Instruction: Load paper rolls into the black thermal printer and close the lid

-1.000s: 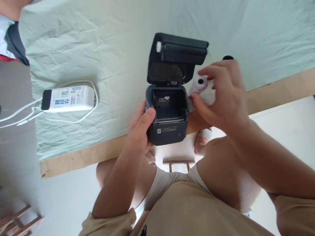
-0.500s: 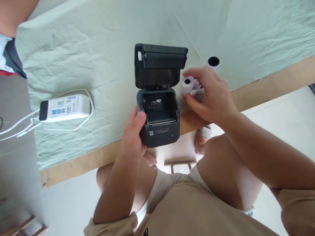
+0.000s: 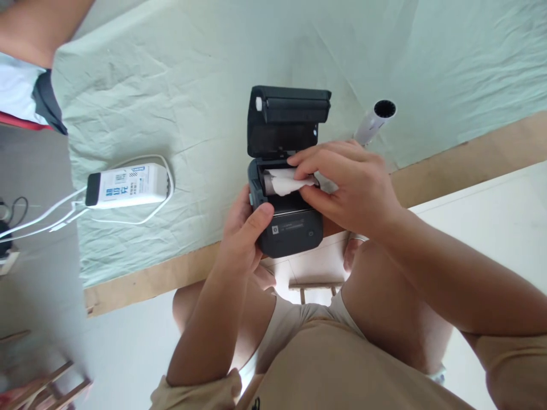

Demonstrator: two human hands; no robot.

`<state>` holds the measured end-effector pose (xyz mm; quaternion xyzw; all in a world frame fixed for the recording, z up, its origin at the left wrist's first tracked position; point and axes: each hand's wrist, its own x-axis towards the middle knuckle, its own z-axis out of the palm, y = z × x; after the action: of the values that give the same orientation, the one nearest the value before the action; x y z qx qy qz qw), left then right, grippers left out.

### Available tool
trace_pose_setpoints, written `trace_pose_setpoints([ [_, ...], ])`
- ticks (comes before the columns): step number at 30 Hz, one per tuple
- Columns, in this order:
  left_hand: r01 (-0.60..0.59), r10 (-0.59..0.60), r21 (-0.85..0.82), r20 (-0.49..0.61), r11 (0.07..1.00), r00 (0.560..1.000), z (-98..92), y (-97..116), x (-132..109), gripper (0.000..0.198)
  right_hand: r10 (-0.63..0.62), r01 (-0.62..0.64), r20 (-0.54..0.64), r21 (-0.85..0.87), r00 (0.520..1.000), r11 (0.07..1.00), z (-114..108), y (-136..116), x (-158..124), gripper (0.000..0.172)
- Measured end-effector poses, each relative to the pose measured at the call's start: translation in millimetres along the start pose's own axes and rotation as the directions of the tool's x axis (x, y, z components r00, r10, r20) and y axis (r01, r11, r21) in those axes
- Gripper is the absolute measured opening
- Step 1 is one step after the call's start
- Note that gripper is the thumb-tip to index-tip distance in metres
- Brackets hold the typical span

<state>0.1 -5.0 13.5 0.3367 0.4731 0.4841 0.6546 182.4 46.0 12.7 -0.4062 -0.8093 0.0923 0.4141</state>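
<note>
**Paper roll goes from the tabletop into the open printer**

Half a second ago the right hand (image 3: 354, 185) was picking up the paper roll (image 3: 282, 181) just beside the printer (image 3: 290, 230), and the paper bay stood empty. Now the roll lies across that bay, under the raised lid (image 3: 288, 117), with a loose flap of paper curling toward the front. The right hand's grip is closed on the roll: the fingers lie over its top and the thumb presses the flap from below. The fingers hide the roll's right end, so I cannot tell whether it sits fully down in the bay.

The left hand (image 3: 243, 233) has not let go. Its grip stays clamped on the printer's left side, thumb on the front corner, holding the printer at the wooden edge of the tabletop (image 3: 470, 159), partly over the person's lap. By the look of it, the loading is at the seating stage and the lid is not yet shut.

A white tube (image 3: 374, 119) lies on the green cloth (image 3: 192, 85) just behind the right hand. A white charger (image 3: 126, 185) with its cable (image 3: 43, 213) sits well to the left. Another person's arm (image 3: 43, 23) shows at the top left corner, apart from all this.
</note>
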Motion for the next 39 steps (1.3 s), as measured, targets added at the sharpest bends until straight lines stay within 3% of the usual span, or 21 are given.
trace_pose_setpoints([
  [5, -0.02, 0.02, -0.027, 0.007, 0.999, 1.0, -3.2, -3, 2, 0.047, -0.112, 0.116, -0.057, 0.068, 0.992, 0.991, -5, -2, -1, 0.018],
  [8, -0.087, 0.088, -0.046, 0.022, 0.995, 0.996, -6.5, -6, 4, 0.05, -0.194, 0.197, -0.035, 0.095, 0.98, 0.976, -4, -8, -6, 0.021],
  [12, -0.109, 0.109, 0.002, 0.047, 0.994, 0.993, -9.8, -7, 2, 0.06, -0.281, 0.276, 0.009, 0.146, 0.96, 0.95, -1, -11, -13, 0.009],
  [15, -0.093, 0.094, 0.073, -0.002, 0.993, 0.996, -9.7, -6, -1, 0.071, -0.184, 0.195, -0.078, 0.181, 0.98, 0.964, -4, -11, -13, 0.006],
  [18, -0.101, 0.099, 0.093, 0.028, 0.991, 0.995, -10.4, -5, -3, 0.082, 0.014, 0.01, -0.201, 0.121, 0.98, 0.993, -8, -7, -11, 0.034],
  [20, -0.102, 0.098, 0.117, 0.036, 0.988, 0.994, -12.2, -5, -3, 0.087, 0.092, -0.072, -0.169, 0.125, 0.981, 0.99, -8, -2, -11, 0.052],
  [23, -0.096, 0.091, 0.15, 0.041, 0.984, 0.995, -16.0, -7, -1, 0.091, 0.089, -0.073, -0.08, 0.189, 0.993, 0.979, -6, 10, -12, 0.062],
  [28, -0.102, 0.099, 0.133, 0.031, 0.986, 0.995, -19.3, -9, 2, 0.093, 0.039, 0.003, -0.176, 0.232, 0.984, 0.973, -6, 16, -15, 0.047],
  [32, -0.088, 0.086, 0.112, 0.023, 0.99, 0.996, -16.3, -6, 1, 0.091, -0.005, 0.002, 0.018, 0.165, 1.0, 0.986, -7, 7, -15, 0.044],
  [35, -0.096, 0.091, 0.081, 0.06, 0.992, 0.994, -13.4, -4, 0, 0.088, 0.085, -0.123, 0.177, 0.214, 0.981, 0.969, -6, 3, -15, 0.049],
  [39, -0.109, 0.111, -0.023, 0.097, 0.994, 0.989, -9.2, -2, -1, 0.067, 0.131, -0.24, 0.311, 0.345, 0.941, 0.907, -4, 7, -17, 0.058],
])
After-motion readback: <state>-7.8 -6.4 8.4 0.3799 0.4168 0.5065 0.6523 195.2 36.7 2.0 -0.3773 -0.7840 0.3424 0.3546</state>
